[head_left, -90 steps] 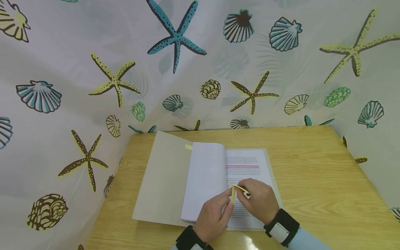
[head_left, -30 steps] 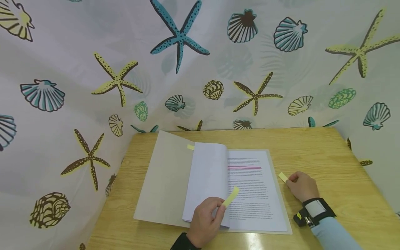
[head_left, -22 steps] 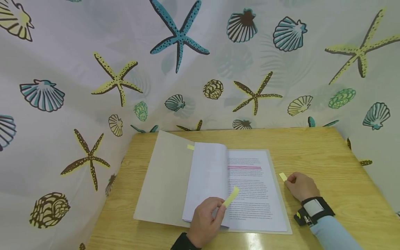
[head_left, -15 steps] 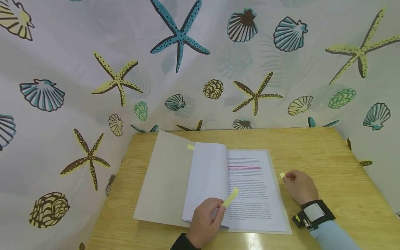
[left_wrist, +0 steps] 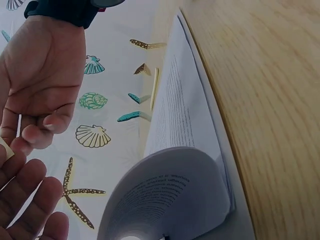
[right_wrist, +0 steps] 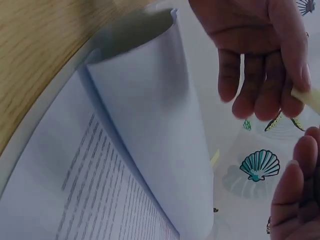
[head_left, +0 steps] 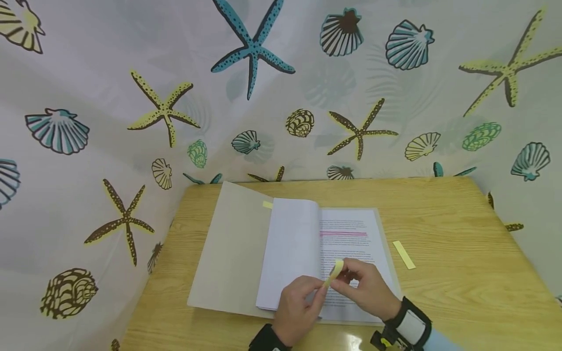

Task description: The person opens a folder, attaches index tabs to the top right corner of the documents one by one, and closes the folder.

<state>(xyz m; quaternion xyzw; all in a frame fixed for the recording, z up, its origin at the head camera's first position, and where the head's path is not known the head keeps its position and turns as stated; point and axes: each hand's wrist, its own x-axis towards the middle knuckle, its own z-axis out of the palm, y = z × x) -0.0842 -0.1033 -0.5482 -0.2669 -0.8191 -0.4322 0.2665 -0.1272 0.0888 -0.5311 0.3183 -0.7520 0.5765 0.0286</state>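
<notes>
In the head view, my left hand (head_left: pixel 298 307) pinches the lower end of a narrow yellow sticky note (head_left: pixel 338 267) over the printed page. My right hand (head_left: pixel 369 287) meets it there, thumb and index finger at the note's upper part, which bends over. A second yellow sticky note (head_left: pixel 404 255) lies flat on the table, right of the document. The right wrist view shows the left thumb and index finger on the held note (right_wrist: pixel 307 98); the right fingertips' contact is out of frame. Beneath the hands, the stapled-looking document (head_left: pixel 291 248) lies open, its turned sheets curling left.
A beige cover (head_left: pixel 232 253) spreads to the left, with a yellow tab (head_left: pixel 267 204) beside the sheets. Pink lines mark the right page (head_left: pixel 347 226). The wooden table (head_left: pixel 456 229) extends right, and a patterned curtain (head_left: pixel 272 112) hangs behind and at both sides.
My right hand has let go of one sticky note, which now lies on the table, and has come left to the note in my left hand. The left hand has barely moved.
</notes>
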